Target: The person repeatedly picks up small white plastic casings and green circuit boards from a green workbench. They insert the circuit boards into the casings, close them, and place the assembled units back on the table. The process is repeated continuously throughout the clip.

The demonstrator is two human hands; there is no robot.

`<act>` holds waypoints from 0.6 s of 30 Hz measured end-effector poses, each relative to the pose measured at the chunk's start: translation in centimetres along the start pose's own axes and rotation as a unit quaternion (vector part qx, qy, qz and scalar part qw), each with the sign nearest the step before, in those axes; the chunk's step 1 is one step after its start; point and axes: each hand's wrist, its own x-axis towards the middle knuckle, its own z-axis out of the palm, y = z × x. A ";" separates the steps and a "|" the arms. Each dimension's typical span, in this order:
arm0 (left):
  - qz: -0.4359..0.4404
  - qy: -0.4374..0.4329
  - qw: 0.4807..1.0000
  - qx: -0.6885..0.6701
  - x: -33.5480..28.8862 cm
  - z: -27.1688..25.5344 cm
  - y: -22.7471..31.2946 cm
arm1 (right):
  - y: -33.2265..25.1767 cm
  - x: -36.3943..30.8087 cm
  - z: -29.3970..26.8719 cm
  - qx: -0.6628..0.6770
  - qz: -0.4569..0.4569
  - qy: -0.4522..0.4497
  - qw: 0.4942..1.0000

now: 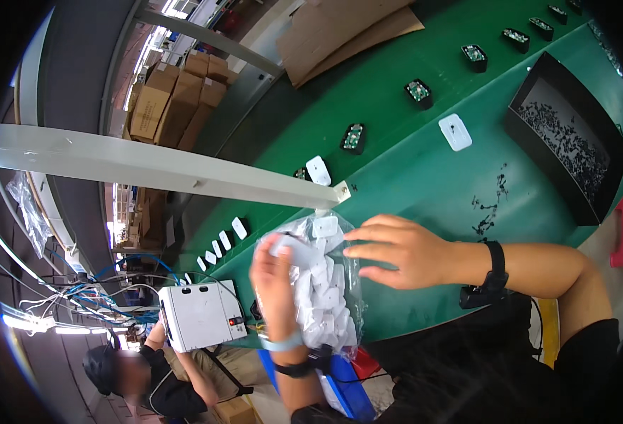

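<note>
**White pieces (325,297): one in the grip, a bagful left**

The white pieces lie heaped in a clear plastic bag (356,293) at the near edge of the green table (396,194), under the end of a pale beam (184,167). The left grip (272,272) looks closed around a held piece (296,251) above the heap. The right grip (375,247) has its fingers spread and seems to carry nothing; it hovers by the bag's upper right edge, near a loose white piece (325,227) there.

The work looks partway along. A row of white pieces (226,240) is out toward the left, and a single white plate (455,132) with a dark mark lies apart on the right. Much appears left: the bag is well filled, and a line of black cases (417,93) running up to the right shows bare circuit boards. A black tray (566,141) holds plenty of tiny black parts.

The left fingers are blurred, so their exact hold is hard to read. The beam partly hides a dark case (300,173) beside another white cover (318,170); whether the two touch cannot be told. The farthest cases fade into the dark rim.
</note>
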 end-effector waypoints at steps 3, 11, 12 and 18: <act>-0.025 -0.001 0.998 0.064 10.8 -7.2 -2.3 | 1.3 0.6 -0.7 0.009 0.070 -0.016 0.997; -0.099 -0.105 0.971 0.191 22.9 -8.7 -8.4 | 4.0 4.6 -12.7 -0.373 0.341 -0.074 0.860; -0.090 -0.104 0.977 0.162 23.0 -8.1 -8.9 | 4.9 3.9 -13.9 -0.401 0.350 -0.080 0.843; -0.118 -0.127 0.969 0.178 24.7 -10.6 -13.7 | 7.3 1.5 -15.6 -0.417 0.386 -0.104 0.816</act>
